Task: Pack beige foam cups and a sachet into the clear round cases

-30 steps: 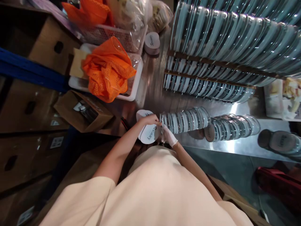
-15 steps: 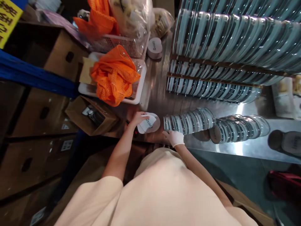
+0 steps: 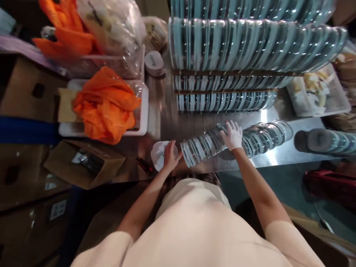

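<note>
Clear round plastic packs with white inserts stand on edge in a short row (image 3: 204, 145) on the metal table. My right hand (image 3: 233, 136), in a white glove, grips the row's right end, its fingers over the top. At the left end is my bare left hand (image 3: 171, 157), fingers apart, close to the nearest pack. Beneath and beside it lie white rounded cards (image 3: 159, 155) with dark print, partly covered by the fingers. A second row of similar packs (image 3: 267, 137) continues to the right.
Long stacked rows of clear packs (image 3: 250, 44) fill the back. White trays with orange mesh bags (image 3: 107, 107) stand at left, above an open carton (image 3: 83, 163). A red-and-black tool (image 3: 144, 165) lies near the table edge. Another tray (image 3: 319, 92) sits at far right.
My view has turned to the right. My right hand has gone from the row's left end to its right end. My left hand has released the white cards and moved to the row's left end.
</note>
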`<state>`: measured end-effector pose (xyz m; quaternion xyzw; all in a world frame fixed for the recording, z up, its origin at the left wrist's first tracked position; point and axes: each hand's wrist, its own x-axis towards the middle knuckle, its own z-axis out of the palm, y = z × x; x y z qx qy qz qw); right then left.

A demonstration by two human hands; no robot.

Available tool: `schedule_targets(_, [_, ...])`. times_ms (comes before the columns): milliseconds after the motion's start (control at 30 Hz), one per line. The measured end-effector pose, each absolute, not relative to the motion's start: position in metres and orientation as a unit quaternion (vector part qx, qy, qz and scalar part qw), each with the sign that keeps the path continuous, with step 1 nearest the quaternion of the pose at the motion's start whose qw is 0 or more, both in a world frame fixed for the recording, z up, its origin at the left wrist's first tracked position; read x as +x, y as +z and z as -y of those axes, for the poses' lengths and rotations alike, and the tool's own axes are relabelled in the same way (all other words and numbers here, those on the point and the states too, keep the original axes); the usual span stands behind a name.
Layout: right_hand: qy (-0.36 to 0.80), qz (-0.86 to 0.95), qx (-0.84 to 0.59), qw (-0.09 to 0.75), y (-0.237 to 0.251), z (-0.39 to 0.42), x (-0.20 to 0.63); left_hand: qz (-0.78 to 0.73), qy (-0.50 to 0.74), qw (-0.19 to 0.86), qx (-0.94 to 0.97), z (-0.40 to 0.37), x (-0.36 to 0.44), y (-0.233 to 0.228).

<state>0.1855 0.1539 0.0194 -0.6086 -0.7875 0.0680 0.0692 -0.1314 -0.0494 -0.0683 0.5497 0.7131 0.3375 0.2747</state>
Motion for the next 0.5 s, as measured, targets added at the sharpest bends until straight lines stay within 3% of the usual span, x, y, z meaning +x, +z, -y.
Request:
schedule_targets(167, [0.108, 0.745, -0.658, -0.008, 0.013, -0.159, 0.184, -0.677, 0.422, 0.310, 0.517, 0.063, -0.063, -0.083])
schedule_targets(500, [0.061, 0.770, -0.633, 0.053, -0.002, -0.069, 0.230, -0.654, 0.398, 0.322, 0.557, 0.091, -0.073, -0.091])
